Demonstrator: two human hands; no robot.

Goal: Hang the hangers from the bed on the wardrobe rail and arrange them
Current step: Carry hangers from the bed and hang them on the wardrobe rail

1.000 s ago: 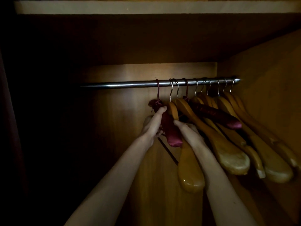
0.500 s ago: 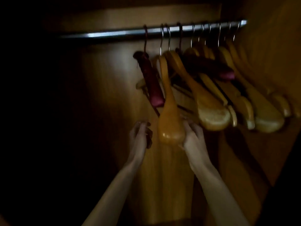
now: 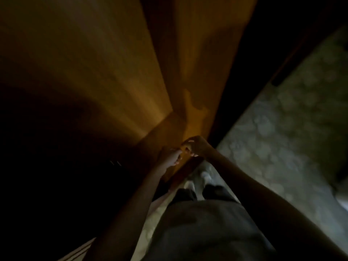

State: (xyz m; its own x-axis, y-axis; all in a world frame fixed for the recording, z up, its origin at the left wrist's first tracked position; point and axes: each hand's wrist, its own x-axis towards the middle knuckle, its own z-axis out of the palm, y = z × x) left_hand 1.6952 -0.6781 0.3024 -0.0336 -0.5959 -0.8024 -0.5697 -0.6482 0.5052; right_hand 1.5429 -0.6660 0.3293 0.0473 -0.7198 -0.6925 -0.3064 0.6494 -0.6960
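The view points down, so the rail and the hangers are out of sight. My left hand (image 3: 170, 157) and my right hand (image 3: 197, 146) are low in front of me, close together at the wardrobe's bottom front edge (image 3: 188, 166). Their fingertips almost meet. On both hands the fingers hang loosely curled, and I see nothing held in either. The picture is dark and blurred, so finer detail is lost.
The wardrobe's wooden inner walls (image 3: 94, 72) fill the upper left, with deep shadow at the left. A pale patterned carpet (image 3: 282, 129) runs along the right. My dark trousers (image 3: 207, 223) and light shoes (image 3: 205, 176) are below my hands.
The view swung from the rail and hangers down to the floor. Both hands let go of the hangers, dropped away from them and came together low in front of me.
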